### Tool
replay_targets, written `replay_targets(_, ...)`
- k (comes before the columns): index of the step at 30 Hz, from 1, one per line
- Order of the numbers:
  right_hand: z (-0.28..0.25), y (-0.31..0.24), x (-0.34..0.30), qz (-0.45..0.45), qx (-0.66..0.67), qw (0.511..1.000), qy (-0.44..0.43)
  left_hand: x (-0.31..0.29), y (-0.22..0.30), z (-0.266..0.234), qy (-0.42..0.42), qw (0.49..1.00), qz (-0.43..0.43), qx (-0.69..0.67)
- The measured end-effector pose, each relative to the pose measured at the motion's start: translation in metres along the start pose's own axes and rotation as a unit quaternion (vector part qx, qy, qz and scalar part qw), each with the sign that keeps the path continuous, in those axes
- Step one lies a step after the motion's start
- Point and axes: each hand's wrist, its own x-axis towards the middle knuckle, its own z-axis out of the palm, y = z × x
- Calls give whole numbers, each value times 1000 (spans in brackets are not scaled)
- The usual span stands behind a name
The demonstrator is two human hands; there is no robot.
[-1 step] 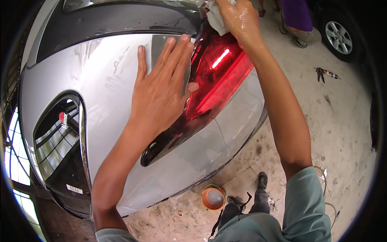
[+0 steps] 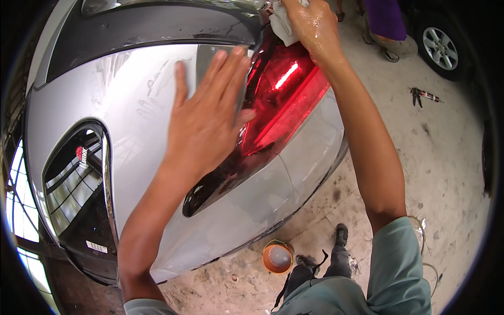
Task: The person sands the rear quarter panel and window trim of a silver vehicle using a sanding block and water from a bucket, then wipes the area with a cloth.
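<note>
At centre frame the left hand [image 2: 207, 118] lies flat, fingers spread, on the silver car body [image 2: 131, 105] beside the red tail light [image 2: 283, 100]. At upper centre-right the wet right hand [image 2: 312, 23] clutches a white cloth [image 2: 283, 23] against the light's top. An orange bowl [image 2: 277, 257] sits on the concrete floor [image 2: 441, 157] below.

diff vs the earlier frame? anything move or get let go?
Nothing visibly changed. Left hand lies flat on the silver car body beside the red tail light, as before; right hand presses the white cloth at the light's top.
</note>
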Motion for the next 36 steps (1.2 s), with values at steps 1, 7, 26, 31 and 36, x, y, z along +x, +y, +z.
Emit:
replay_targets(1,-5,2,0,8,-28,999,15,-6,-1,-2,-21,1000,-1,-3)
replay_targets(7,14,3,-5,-47,-45,998,24,-28,-2,0,-21,999,-27,27)
replay_targets(26,2,1,-2,2,-87,996,6,-35,-5,-2,-47,998,-1,-31)
replay_targets(31,-6,-5,-1,6,-84,996,-5,8,-4,0,25,999,34,-25)
replay_targets(36,-1,8,2,0,-116,993,2,-55,-14,-4,-32,996,-71,42)
